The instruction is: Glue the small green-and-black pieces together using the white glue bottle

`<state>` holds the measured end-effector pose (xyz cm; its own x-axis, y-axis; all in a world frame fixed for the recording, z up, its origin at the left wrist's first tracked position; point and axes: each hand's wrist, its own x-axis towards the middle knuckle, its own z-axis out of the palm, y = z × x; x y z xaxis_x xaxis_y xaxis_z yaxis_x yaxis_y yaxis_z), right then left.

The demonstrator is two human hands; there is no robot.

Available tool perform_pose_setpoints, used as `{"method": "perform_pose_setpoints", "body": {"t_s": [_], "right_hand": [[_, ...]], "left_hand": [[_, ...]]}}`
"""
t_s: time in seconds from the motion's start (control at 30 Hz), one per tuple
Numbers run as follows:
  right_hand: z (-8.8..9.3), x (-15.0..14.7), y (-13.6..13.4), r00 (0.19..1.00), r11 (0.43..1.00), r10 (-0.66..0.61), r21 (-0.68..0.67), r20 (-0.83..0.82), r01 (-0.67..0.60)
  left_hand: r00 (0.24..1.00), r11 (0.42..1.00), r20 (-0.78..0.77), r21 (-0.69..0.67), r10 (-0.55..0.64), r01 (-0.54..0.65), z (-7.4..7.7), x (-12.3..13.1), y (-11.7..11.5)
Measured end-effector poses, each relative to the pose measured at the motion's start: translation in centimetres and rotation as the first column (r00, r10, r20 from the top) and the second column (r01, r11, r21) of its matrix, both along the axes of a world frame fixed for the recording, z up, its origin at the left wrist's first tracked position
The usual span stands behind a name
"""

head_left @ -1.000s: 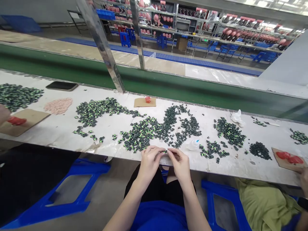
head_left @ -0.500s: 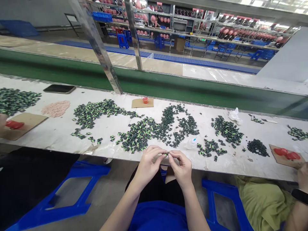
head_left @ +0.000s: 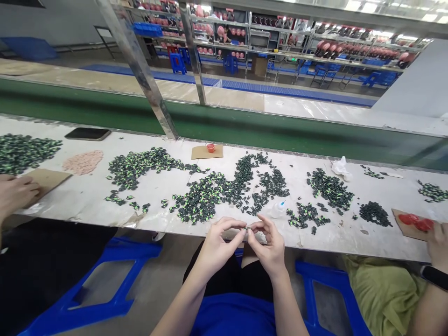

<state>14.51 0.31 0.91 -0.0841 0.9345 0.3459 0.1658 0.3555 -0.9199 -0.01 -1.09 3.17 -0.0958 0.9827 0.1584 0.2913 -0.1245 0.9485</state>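
Observation:
Just over the table's front edge, my left hand (head_left: 221, 242) and my right hand (head_left: 268, 242) meet, thumbs and forefingers pinched together. Between the fingertips is a small black-and-green part (head_left: 247, 228), mostly covered by them. Both hands appear to grip it. Beyond my left hand spreads a heap of black-and-green parts (head_left: 198, 198). It runs into a pile of small plain black parts (head_left: 275, 183). A small white bottle with a blue tip (head_left: 279, 208) lies behind my right hand, and a smaller black-and-green pile (head_left: 306, 216) is to its right.
A red cup (head_left: 210, 148) sits on cardboard (head_left: 198, 152) at the back. A phone (head_left: 88, 134) and pale pink pieces (head_left: 83, 162) lie left. Co-workers' hands (head_left: 16, 192) show at both sides. A metal post (head_left: 154, 93) rises at the table's back. Blue stools (head_left: 115, 275) stand in front.
My hands have shifted slightly right, and the right fingers have lifted and spread a little around the small part. The left co-worker's hand now reaches over the cardboard.

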Motion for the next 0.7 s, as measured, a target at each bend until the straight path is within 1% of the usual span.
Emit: {"method": "perform_pose_setpoints", "body": {"t_s": [0.13, 0.23, 0.3, 0.37, 0.47, 0.5, 0.53, 0.57, 0.6, 0.63, 0.67, 0.7], "right_hand": [[-0.3, -0.3, -0.1, 0.997, 0.999, 0.024, 0.027, 0.078, -0.026], [-0.8, -0.7, 0.0, 0.992, 0.996, 0.022, 0.081, 0.126, -0.032], [-0.9, -0.7, 0.0, 0.989, 0.992, 0.020, 0.119, 0.148, -0.038], [-0.7, -0.5, 0.1, 0.985, 0.987, 0.015, 0.157, 0.174, -0.042], [0.0, 0.6, 0.1, 0.972, 0.983, -0.017, 0.184, 0.233, -0.027], [0.1, 1.2, 0.1, 0.968, 0.981, -0.047, 0.192, 0.248, -0.001], [0.2, 1.9, 0.1, 0.962, 0.979, -0.097, 0.201, 0.257, 0.045], [0.1, 2.7, 0.2, 0.951, 0.970, -0.170, 0.215, 0.259, 0.115], [0.1, 3.7, 0.3, 0.931, 0.949, -0.266, 0.235, 0.251, 0.208], [-0.1, 4.7, 0.5, 0.896, 0.916, -0.372, 0.250, 0.243, 0.313], [-0.2, 5.7, 0.7, 0.844, 0.865, -0.484, 0.267, 0.229, 0.424], [-0.2, 6.7, 1.0, 0.788, 0.809, -0.578, 0.276, 0.211, 0.520]], "left_hand": [[1.000, 1.000, 0.002, 0.004, 0.030, -0.030, -0.3, -0.5, -0.3], [0.999, 0.999, -0.005, -0.007, 0.052, -0.052, -0.8, -0.8, -0.6], [0.997, 0.998, -0.037, -0.011, 0.062, -0.062, -1.0, -0.7, -0.7], [0.996, 0.999, -0.075, -0.019, 0.047, -0.048, -1.3, -0.5, -0.7], [0.989, 0.999, -0.143, -0.048, -0.022, 0.015, -1.9, -0.3, -0.4], [0.983, 0.999, -0.180, -0.048, -0.019, 0.010, -2.1, -0.5, -0.2], [0.973, 0.999, -0.229, -0.038, 0.013, -0.022, -2.3, -0.7, 0.2], [0.956, 0.997, -0.285, -0.013, 0.072, -0.079, -2.5, -1.1, 0.5], [0.927, 0.989, -0.345, 0.020, 0.146, -0.149, -2.8, -1.6, 1.0], [0.888, 0.974, -0.402, 0.056, 0.224, -0.220, -3.0, -2.1, 1.5], [0.848, 0.959, -0.450, 0.092, 0.279, -0.266, -3.2, -2.6, 2.2], [0.819, 0.955, -0.493, 0.114, 0.294, -0.274, -3.3, -3.1, 2.8]]}}
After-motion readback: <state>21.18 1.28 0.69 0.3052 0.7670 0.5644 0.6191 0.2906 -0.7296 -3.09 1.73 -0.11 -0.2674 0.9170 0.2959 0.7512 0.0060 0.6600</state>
